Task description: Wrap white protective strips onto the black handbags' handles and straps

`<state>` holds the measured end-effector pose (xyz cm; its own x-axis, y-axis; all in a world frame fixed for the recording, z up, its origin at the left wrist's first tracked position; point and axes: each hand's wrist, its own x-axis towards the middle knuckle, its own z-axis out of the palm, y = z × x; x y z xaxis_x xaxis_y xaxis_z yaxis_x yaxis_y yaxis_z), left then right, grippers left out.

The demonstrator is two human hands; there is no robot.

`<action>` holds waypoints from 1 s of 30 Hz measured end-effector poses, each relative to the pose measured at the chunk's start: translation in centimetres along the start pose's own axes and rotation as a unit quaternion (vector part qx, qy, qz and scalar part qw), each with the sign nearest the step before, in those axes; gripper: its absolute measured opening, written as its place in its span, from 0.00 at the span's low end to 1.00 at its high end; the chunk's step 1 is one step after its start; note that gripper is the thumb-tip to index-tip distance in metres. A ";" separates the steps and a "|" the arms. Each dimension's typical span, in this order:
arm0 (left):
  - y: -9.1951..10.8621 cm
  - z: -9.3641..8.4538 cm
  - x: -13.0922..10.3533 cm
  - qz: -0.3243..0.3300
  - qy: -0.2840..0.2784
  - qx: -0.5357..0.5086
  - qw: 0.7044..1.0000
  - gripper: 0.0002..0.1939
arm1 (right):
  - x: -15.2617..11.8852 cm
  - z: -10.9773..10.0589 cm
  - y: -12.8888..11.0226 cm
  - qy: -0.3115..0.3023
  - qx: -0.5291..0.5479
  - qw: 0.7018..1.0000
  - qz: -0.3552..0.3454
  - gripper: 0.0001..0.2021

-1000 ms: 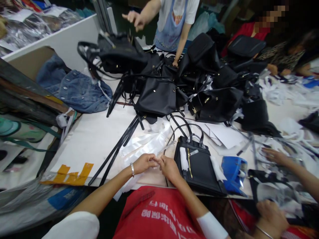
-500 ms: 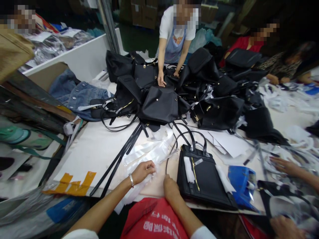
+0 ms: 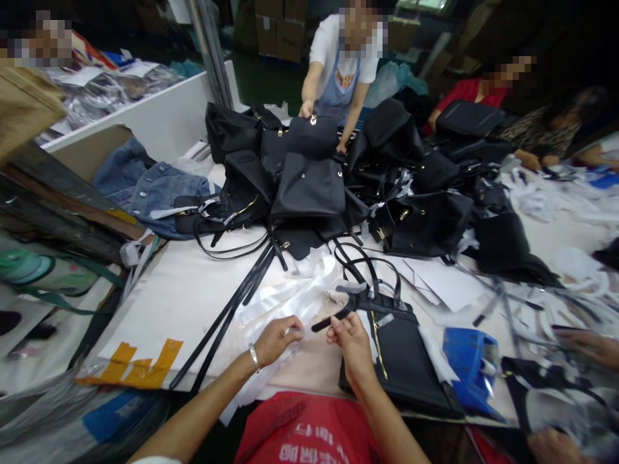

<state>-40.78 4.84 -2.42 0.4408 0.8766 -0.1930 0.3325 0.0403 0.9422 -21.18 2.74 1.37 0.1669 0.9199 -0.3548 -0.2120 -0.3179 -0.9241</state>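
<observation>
Tabletop, pale (image 3: 312, 383): edge below hands
Left hand (image 3: 276, 343): curled, grip unclear
Right hand (image 3: 354, 343): pinches flat black strap (image 3: 344, 312)
Black zippered handbag (image 3: 409, 351): rightward, contents hidden

Pale table (image 3: 174, 283) under black bags (image 3: 411, 351), white paper (image 3: 447, 280), seemingly plastic strips (image 3: 285, 296).

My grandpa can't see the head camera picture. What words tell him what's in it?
A person's right-hand grip holds the end of a black strap over a worktable; the left-hand grip is near shiny white strips. A black handbag with a gold zipper lies by the right-hand grip, and more black bags are piled behind.
</observation>
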 end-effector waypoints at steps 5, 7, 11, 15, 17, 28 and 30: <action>0.4 0.2 0.1 -0.001 -0.005 -0.003 1.000 0.06 | -0.1 0.2 1.8 -0.009 0.006 1.000 0.022 0.14; 0.4 0.4 0.1 -0.010 -0.006 -0.006 1.000 0.06 | -0.2 0.2 2.2 -0.019 -0.002 0.999 0.040 0.15; 0.0 1.1 0.0 -0.048 -0.021 -0.065 0.997 0.07 | 0.1 -0.4 2.5 0.003 -0.017 0.999 0.035 0.15; -0.3 1.7 0.0 -0.104 -0.031 -0.175 0.979 0.12 | 0.2 -0.8 2.7 0.018 -0.014 0.999 0.031 0.15; -0.4 1.9 0.3 -0.117 -0.017 -0.213 0.970 0.13 | 0.2 -0.9 2.8 0.015 -0.006 0.999 0.043 0.16; 0.4 3.1 1.5 -0.142 0.015 -0.253 0.957 0.10 | -0.1 -1.0 3.9 -0.042 0.076 0.983 0.162 0.17; 0.5 3.3 1.6 -0.145 0.028 -0.239 0.960 0.10 | 0.2 -1.4 3.8 -0.036 0.099 0.974 0.199 0.18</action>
<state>-37.20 4.64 -3.17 0.3376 0.8188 -0.4644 0.0091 0.4905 0.8714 -20.64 1.37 -2.38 -0.0326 0.7487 -0.6621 -0.4293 -0.6087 -0.6672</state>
